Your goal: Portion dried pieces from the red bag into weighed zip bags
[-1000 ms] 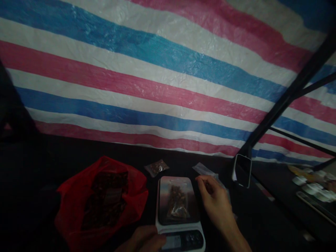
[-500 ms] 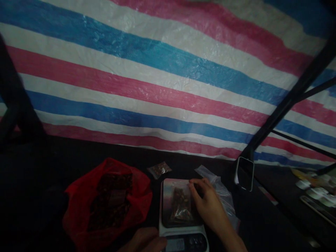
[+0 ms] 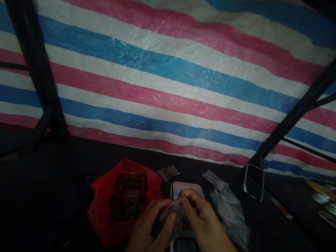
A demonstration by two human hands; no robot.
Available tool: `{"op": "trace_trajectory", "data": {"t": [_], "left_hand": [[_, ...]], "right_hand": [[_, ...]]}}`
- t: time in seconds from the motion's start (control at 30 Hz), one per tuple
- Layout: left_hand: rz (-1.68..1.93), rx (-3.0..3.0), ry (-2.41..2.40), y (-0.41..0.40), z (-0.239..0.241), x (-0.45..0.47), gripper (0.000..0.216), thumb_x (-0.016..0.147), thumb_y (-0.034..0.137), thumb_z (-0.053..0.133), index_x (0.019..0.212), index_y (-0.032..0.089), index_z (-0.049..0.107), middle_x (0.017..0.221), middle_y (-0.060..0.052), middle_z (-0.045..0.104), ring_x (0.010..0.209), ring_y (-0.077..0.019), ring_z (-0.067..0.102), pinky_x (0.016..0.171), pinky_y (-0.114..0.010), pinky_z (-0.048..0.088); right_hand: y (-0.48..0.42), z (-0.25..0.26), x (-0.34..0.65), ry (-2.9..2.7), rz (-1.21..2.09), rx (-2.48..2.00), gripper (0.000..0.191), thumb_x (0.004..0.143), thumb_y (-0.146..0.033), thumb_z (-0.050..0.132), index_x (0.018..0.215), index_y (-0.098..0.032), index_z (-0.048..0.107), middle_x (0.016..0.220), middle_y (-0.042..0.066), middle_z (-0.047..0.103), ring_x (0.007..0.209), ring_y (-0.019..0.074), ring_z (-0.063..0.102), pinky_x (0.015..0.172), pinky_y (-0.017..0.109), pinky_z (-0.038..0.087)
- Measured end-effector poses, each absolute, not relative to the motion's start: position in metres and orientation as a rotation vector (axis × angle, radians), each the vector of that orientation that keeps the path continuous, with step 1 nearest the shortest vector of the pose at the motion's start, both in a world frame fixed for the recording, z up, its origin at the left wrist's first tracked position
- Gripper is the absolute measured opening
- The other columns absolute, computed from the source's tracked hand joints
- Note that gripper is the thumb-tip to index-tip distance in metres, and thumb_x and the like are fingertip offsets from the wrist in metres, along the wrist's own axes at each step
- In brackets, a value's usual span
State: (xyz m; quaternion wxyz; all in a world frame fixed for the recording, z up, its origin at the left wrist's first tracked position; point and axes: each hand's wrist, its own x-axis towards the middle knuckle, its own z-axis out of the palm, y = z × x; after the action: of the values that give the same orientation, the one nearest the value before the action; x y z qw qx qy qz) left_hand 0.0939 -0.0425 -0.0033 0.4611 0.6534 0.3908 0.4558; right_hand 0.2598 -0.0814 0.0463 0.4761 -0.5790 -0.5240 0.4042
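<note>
Both of my hands meet over a small digital scale [image 3: 183, 187] near the bottom of the view. My left hand [image 3: 151, 225] and my right hand [image 3: 203, 218] pinch the top of a small clear packet [image 3: 172, 211] of dark brown bits, fingers closed on its edge. The packet is lifted just above the scale's plate, which my hands mostly hide. A red plastic bag [image 3: 123, 199] holding more dark brown material lies open just left of my left hand.
A filled small packet [image 3: 168, 172] lies behind the scale. A heap of empty clear bags [image 3: 228, 206] lies to the right. A phone [image 3: 253, 182] stands propped against a dark pole. A striped tarp [image 3: 168, 80] hangs behind. White objects sit far right.
My left hand rose from the scale's front edge and joined my right hand on the packet, which came up off the plate. The camera view shifted left.
</note>
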Motion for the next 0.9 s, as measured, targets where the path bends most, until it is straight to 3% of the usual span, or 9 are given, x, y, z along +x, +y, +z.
{"op": "trace_trajectory", "data": {"t": [0.17, 0.43, 0.6, 0.73, 0.9], "left_hand": [[1.082, 1.521, 0.949, -0.034, 0.004, 0.089, 0.035, 0.097, 0.052, 0.059, 0.103, 0.026, 0.08, 0.106, -0.005, 0.085, 0.097, -0.0217, 0.08, 0.088, -0.027, 0.064], [1.07, 1.504, 0.938, -0.03, 0.008, 0.088, 0.031, 0.098, 0.052, 0.061, 0.099, 0.027, 0.08, 0.097, -0.001, 0.085, 0.088, -0.0192, 0.081, 0.078, -0.023, 0.063], [1.02, 1.489, 0.913, -0.031, 0.006, 0.085, 0.029, 0.1, 0.05, 0.06, 0.102, 0.027, 0.078, 0.102, 0.0, 0.085, 0.094, -0.0176, 0.08, 0.083, -0.022, 0.061], [0.988, 1.456, 0.894, -0.03, 0.0, 0.084, 0.037, 0.101, 0.056, 0.056, 0.109, 0.027, 0.078, 0.112, -0.003, 0.085, 0.099, -0.0199, 0.08, 0.084, -0.024, 0.063], [1.06, 1.547, 0.909, -0.028, 0.001, 0.083, 0.034, 0.099, 0.054, 0.06, 0.104, 0.027, 0.08, 0.108, -0.004, 0.085, 0.098, -0.0201, 0.081, 0.084, -0.023, 0.063]], "right_hand": [[-0.075, 0.043, 0.245, -1.277, 0.998, -1.368, 0.049, 0.091, -0.07, 0.068, 0.1, -0.022, 0.069, 0.087, 0.001, 0.064, 0.083, 0.0184, 0.059, 0.079, 0.029, 0.052], [-0.071, 0.053, 0.237, -1.315, 0.957, -1.363, 0.047, 0.093, -0.068, 0.066, 0.085, -0.022, 0.063, 0.078, -0.002, 0.054, 0.074, 0.0155, 0.051, 0.068, 0.025, 0.047], [-0.068, 0.052, 0.236, -1.279, 0.857, -1.402, 0.055, 0.089, -0.075, 0.065, 0.077, -0.022, 0.057, 0.072, -0.003, 0.049, 0.067, 0.0146, 0.047, 0.06, 0.024, 0.043], [-0.067, 0.046, 0.237, -1.309, 0.855, -1.4, 0.047, 0.093, -0.068, 0.065, 0.085, -0.022, 0.061, 0.077, -0.002, 0.054, 0.072, 0.0156, 0.052, 0.065, 0.024, 0.047], [-0.069, 0.037, 0.238, -1.332, 0.82, -1.428, 0.038, 0.099, -0.058, 0.063, 0.089, -0.022, 0.065, 0.08, 0.0, 0.059, 0.076, 0.017, 0.058, 0.068, 0.024, 0.049]]}}
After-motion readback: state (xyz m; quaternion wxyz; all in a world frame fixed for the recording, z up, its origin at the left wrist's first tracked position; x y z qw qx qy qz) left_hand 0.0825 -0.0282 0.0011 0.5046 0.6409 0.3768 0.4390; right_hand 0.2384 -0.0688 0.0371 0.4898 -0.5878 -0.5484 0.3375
